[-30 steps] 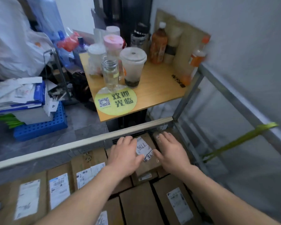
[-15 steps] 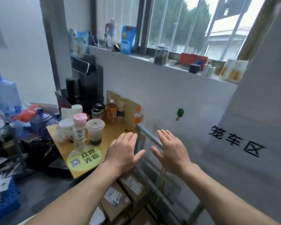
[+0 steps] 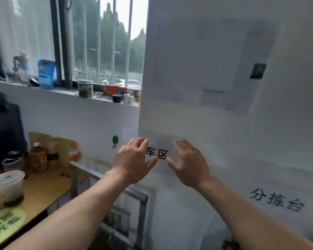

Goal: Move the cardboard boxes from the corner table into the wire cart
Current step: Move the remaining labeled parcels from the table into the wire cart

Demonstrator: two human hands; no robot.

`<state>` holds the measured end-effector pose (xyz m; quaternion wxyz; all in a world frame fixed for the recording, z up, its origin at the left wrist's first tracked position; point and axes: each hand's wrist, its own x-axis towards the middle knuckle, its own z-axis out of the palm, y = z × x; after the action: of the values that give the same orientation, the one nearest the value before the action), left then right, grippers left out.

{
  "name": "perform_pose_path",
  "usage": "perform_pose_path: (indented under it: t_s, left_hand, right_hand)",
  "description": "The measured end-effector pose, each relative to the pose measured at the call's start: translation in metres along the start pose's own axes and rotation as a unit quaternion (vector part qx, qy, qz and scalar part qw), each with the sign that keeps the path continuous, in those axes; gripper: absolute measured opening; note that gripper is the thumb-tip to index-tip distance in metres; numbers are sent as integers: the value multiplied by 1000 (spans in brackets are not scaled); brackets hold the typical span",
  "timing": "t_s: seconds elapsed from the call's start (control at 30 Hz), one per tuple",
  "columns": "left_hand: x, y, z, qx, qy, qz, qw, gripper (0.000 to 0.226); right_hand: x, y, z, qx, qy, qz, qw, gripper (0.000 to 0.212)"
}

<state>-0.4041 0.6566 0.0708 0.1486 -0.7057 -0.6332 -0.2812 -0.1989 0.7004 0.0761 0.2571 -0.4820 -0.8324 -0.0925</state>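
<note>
Both hands are hovering right of the wooden table (image 3: 43, 188), over the wire cart (image 3: 141, 219), whose metal frame is standing just beside the table's right edge. The left hand (image 3: 132, 160) and right hand (image 3: 189, 164) are holding nothing, with fingers loosely spread and palms facing the white wall (image 3: 215, 123) right of the table. Cannot tell where the cardboard boxes are sitting. The table is carrying a lidded cup (image 3: 8, 184), a brown bottle (image 3: 39, 156) and a green sticker (image 3: 5, 224). A cluttered windowsill (image 3: 65, 91) is running above the table.

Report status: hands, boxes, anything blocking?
Left hand open, empty; right hand open, empty, both up before the wall. No cardboard boxes in view. Cart frame low centre, nothing seen in the way.
</note>
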Motion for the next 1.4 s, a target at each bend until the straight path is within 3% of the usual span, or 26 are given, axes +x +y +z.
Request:
perform_pose_path:
  t_s: [0.37, 0.73, 1.4]
  left_hand:
    - [33, 197, 25, -69, -12, 121, 990, 74]
    - [47, 318, 46, -114, -22, 225, 967, 75]
    - [66, 375, 85, -207, -34, 350, 913, 75]
  right_hand:
    - [-105, 153, -113, -90, 34, 118, 988, 75]
    - [-187, 221, -178, -153, 57, 226, 960, 75]
    - [-237, 225, -208, -256, 69, 363, 893, 73]
